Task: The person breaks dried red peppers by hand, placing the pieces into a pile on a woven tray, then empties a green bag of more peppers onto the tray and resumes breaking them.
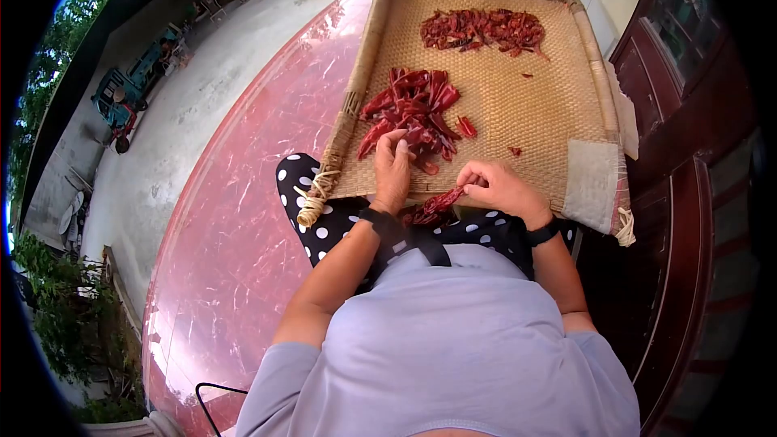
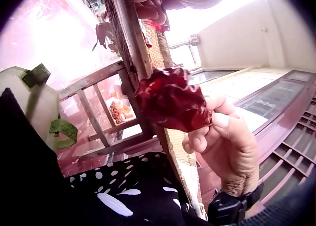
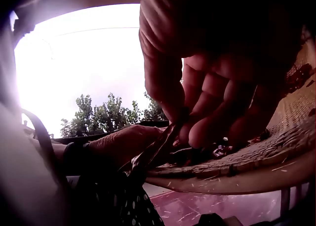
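My right hand pinches a dried red chili pepper between thumb and fingers, just off the near edge of a woven tray. Wrinkled and glossy, this chili shows large in the left wrist view, its end at the thumb tip. My left hand reaches over the tray's near rim to a pile of whole red chilies, fingers bent at its near side. I cannot tell whether those fingers hold a chili. Farther back on the tray lies a heap of smaller, darker red chili pieces.
The tray rests over the lap, above polka-dot trousers. A few loose chili bits lie on the weave, and a cloth patch covers its near right corner. Glossy red floor spreads to the left; a dark wooden door stands right.
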Available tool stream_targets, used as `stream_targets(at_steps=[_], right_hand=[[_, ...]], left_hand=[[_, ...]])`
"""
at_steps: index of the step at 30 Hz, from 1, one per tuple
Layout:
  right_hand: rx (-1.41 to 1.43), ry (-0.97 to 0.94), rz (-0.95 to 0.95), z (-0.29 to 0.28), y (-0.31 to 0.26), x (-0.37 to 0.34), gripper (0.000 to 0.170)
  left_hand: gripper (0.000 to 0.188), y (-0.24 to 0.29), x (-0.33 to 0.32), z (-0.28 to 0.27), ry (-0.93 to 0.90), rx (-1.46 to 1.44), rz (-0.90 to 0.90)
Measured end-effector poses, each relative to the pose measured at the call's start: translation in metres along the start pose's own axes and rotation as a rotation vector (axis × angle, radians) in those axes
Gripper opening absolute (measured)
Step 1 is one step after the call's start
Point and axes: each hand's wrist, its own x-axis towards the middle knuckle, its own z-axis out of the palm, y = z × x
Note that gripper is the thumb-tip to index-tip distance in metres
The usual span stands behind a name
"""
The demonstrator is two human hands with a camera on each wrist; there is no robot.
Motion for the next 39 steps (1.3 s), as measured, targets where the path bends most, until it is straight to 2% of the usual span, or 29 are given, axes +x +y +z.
stream_targets(at_steps=[3,4,7,11,12,15,19,20,21,23,24,27,28,31,34,37,39], right_hand=[[-0.093,0.026,-0.027,0.019,-0.01,0.002,0.013],[-0.165,-0.023,-0.052,0.023,-0.009,0.003,0.017],[-0.051,0.031,-0.058,0.031,-0.01,0.007,0.021],[-0.134,0.491,-0.097,0.036,0.002,0.021,0.033],[-0.146,0.545,-0.098,0.037,0.004,0.025,0.037],[0.029,0.47,-0.129,0.042,0.007,0.031,0.033],[0.018,0.389,-0.091,0.045,0.014,0.034,0.025],[0.034,0.382,-0.069,0.043,0.011,0.03,0.023],[0.049,0.375,-0.046,0.041,0.005,0.026,0.022],[-0.038,0.253,-0.083,0.035,-0.004,0.018,0.022],[-0.083,0.193,-0.101,0.032,-0.008,0.014,0.023],[-0.235,0.019,-0.147,0.033,-0.018,0.003,0.02],[-0.272,0.011,-0.186,0.034,-0.02,0.001,0.021],[-0.182,-0.12,-0.094,0.029,-0.028,0.001,0.02],[-0.196,0.124,-0.129,0.024,-0.006,0.013,0.025],[-0.352,0.353,-0.019,0.009,0.008,0.031,0.03],[-0.423,0.432,-0.044,0.0,0.031,0.047,0.03]], left_hand=[[0.021,0.002,-0.001,0.001,-0.001,-0.018,-0.004],[0.02,0.005,-0.002,0.002,-0.005,-0.026,-0.008],[0.018,0.014,-0.006,0.001,-0.045,-0.062,-0.036],[0.015,0.026,-0.009,0.0,-0.189,-0.118,-0.086],[0.015,0.031,-0.01,0.0,-0.225,-0.174,-0.099],[0.014,0.026,-0.007,-0.001,-0.347,-0.268,-0.15],[0.015,0.032,-0.005,-0.007,-0.43,-0.184,-0.18],[0.016,0.035,-0.008,-0.007,-0.356,-0.178,-0.11],[0.012,0.032,-0.01,-0.004,-0.191,-0.096,-0.059],[0.01,-0.013,0.0,-0.001,0.16,0.237,0.297],[0.017,0.008,-0.006,0.004,0.186,0.348,0.282],[0.025,0.011,-0.007,0.009,0.199,0.662,0.451],[0.028,0.012,-0.008,0.011,0.201,0.701,0.454],[0.031,0.007,-0.006,0.011,0.174,0.797,0.424],[0.035,0.004,-0.005,0.014,0.2,0.87,0.374],[0.039,0.005,-0.004,0.012,0.157,0.891,0.356],[0.039,0.003,-0.003,0.009,0.12,0.913,0.364]])
